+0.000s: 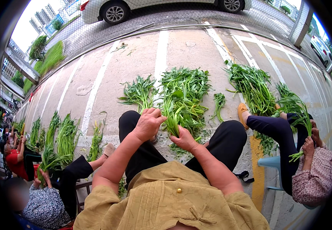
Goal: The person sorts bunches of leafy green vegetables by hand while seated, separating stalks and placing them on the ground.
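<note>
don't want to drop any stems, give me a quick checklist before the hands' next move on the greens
1. Right hand closed on the stem ends of the held bunch: ok.
2. Left hand on the bunch: cannot tell, its fingers curl beside the stems.
3. Bunch lifted off the pavement: cannot tell.
4. Loose pile of greens lies ahead between the knees: ok.
5. Apart from the neighbour's hands at the right: ok.

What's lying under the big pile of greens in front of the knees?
The big pile of greens lies straight on the concrete pavement, across a painted white line. No mat or sheet shows at its edges; whatever is beneath its middle is covered by leaves.
</note>
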`<state>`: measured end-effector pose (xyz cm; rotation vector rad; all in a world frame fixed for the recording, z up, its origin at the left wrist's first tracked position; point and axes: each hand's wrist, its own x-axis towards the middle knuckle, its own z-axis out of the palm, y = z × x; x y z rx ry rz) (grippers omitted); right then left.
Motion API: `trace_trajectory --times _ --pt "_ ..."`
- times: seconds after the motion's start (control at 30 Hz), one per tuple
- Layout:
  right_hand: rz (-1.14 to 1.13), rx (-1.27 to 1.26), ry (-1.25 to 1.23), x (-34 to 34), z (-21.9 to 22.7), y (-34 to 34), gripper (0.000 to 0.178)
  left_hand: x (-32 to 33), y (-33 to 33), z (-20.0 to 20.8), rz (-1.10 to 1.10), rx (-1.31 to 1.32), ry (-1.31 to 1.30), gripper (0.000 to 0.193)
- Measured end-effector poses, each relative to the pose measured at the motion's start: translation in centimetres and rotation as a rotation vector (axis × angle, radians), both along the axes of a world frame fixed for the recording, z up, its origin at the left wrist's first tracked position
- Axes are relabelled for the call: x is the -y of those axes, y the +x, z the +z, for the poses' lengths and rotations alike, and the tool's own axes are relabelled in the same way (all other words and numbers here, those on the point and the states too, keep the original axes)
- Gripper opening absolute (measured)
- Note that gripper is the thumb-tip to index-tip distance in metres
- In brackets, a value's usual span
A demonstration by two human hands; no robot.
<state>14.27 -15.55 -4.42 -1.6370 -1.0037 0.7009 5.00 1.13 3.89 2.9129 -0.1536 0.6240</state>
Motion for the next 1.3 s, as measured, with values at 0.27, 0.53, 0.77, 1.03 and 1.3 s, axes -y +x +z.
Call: trace_trajectory --times 0.27,0.53,0.77,1.03,1.3 --pt "-0.012 -0.015 0.038 -0.2 -0.3 -0.2 0.031 -0.9 0.0 -0.6 0.001 -0.034 0.07 0.021" --pt "0.018 0.001 -0.025 -0.4 -0.8 0.1 0.038 -0.1 0.1 -2.3 0.109 0.02 -0.062 0.013" --pt "-0.03 -0.1 0.103 -0.6 0.2 -0.1 0.028 0.8 1.9 -5.2 0.418 0.228 -0.674 0.008" --pt "-0.099 -0.166 0.072 -0.2 -0.3 0.7 0.033 -1.1 1.8 -5.2 0.433 0.348 -0.808 0.011" --pt "-0.14 -0.121 0.153 -0.5 -0.7 0.2 0.036 3.4 0.2 -7.0 0.263 -0.035 -1.505 0.022"
